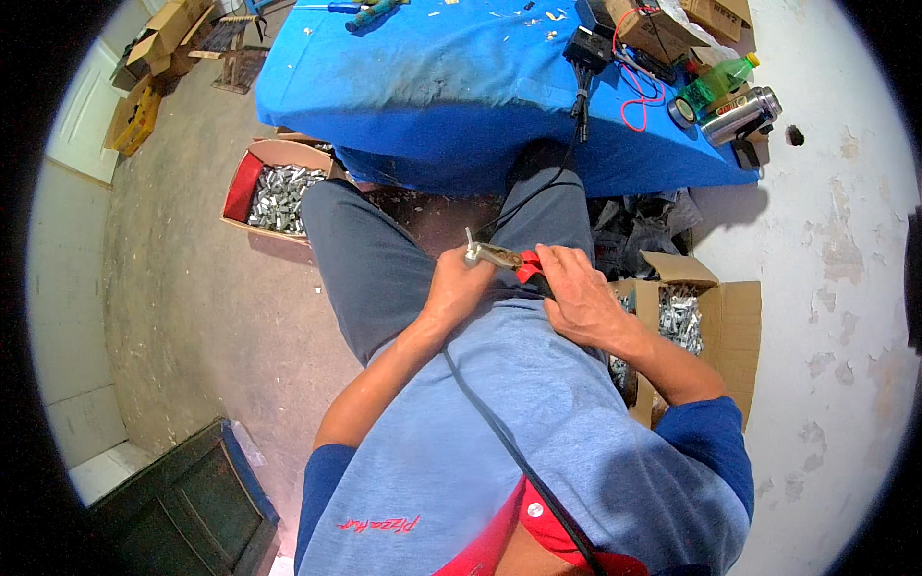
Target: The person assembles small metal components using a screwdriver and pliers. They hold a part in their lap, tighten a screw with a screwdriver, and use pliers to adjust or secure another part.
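In front of my lap, my right hand (pixel 581 296) is closed around the red and black handles of a pair of pliers (pixel 501 255). The jaws of the pliers point left and meet a small silvery metal part (pixel 471 252). Closed fingers of my left hand (pixel 458 286) hold that part from below, with a thin pin or stem sticking upward from it. Most of the part is hidden by the fingers and the jaws, so its exact kind cannot be made out.
A blue-covered table (pixel 432 106) stands ahead, with cables, a black adapter (pixel 588 50), a green bottle (pixel 715 84) and a steel flask (pixel 741 117). Cardboard boxes of small metal parts sit left (pixel 235 197) and right (pixel 735 331). A black cable (pixel 490 418) crosses my shirt.
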A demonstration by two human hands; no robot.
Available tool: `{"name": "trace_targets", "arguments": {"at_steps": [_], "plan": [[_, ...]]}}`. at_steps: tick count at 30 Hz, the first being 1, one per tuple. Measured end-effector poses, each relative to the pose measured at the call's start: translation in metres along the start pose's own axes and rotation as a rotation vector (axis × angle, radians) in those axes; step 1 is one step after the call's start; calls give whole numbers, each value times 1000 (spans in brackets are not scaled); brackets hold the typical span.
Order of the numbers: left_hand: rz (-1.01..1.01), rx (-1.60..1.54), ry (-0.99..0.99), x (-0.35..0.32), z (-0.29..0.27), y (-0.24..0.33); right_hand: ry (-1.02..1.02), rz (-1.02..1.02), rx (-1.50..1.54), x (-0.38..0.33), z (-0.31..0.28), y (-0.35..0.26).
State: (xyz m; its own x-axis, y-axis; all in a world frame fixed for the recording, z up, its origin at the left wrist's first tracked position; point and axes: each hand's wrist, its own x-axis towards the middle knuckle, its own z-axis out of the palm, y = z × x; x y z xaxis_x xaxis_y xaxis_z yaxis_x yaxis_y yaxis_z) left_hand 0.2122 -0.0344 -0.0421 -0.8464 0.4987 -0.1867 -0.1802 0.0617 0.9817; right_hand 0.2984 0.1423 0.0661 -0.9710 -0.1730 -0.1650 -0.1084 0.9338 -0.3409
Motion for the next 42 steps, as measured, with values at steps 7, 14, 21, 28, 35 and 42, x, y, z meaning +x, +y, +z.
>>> {"name": "trace_targets", "arguments": {"at_steps": [7, 14, 21, 28, 35, 42], "plan": [[18, 108, -13, -2, -1, 6, 54, -31, -20, -3, 2, -1], [6, 95, 22, -4, 1, 13, 26, 31, -13, -6, 3, -7], [28, 119, 8, -2, 0, 7, 94, -48, -67, -4, 1, -3], [6, 184, -21, 0, 0, 2, 71, -53, -23, -1, 2, 4], [40, 204, -66, -4, 1, 11, 88, -40, -35, 0, 2, 10], [50, 289, -47, -5, 3, 13, 90, -93, 27, -3, 17, 19]]}}
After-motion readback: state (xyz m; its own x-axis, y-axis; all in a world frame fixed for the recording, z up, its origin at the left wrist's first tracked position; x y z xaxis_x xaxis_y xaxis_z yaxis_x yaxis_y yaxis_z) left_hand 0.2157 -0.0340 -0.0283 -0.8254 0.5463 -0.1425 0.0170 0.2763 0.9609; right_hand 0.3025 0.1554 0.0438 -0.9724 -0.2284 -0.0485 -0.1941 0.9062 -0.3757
